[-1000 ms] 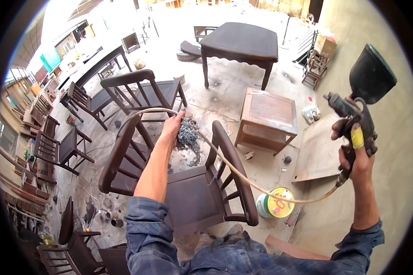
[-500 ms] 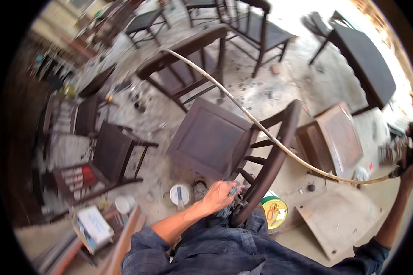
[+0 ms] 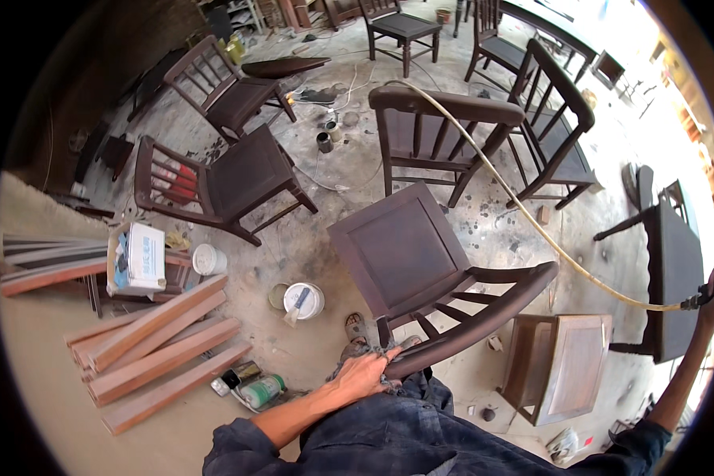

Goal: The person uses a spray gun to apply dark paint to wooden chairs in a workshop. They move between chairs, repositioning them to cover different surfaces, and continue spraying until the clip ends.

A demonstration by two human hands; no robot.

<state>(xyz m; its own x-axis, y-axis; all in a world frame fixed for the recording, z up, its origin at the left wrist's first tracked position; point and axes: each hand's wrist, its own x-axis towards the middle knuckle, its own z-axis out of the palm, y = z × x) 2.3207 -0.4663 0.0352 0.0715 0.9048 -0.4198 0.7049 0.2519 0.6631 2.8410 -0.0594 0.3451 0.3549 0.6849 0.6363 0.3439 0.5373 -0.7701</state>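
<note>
A dark brown wooden chair (image 3: 408, 246) stands in front of me, its seat away from me and its curved top rail (image 3: 484, 321) close to my body. My left hand (image 3: 361, 379) is closed on a grey rag (image 3: 389, 386) at the rail's left end. Stretched out to the far right, my right hand (image 3: 712, 308) grips a dark hose-fed air tool (image 3: 696, 300). The picture's dark rim hides most of that tool, so its exact kind does not show. A pale hose (image 3: 563, 255) runs from its fitting over the chairs.
More dark chairs (image 3: 250, 174) stand left and ahead. A small wooden cabinet (image 3: 563, 369) and dark table (image 3: 674, 278) are at right. Near my feet stands a white bucket with a brush (image 3: 305, 301). Wood lengths (image 3: 163, 341), a carton (image 3: 139, 258) and a green-labelled bottle (image 3: 262, 390) lie left.
My view has swung left, bringing the wood pile and bottle into sight. The chair appears turned, its top rail now lying more crosswise. My left hand keeps the rag against the rail's end.
</note>
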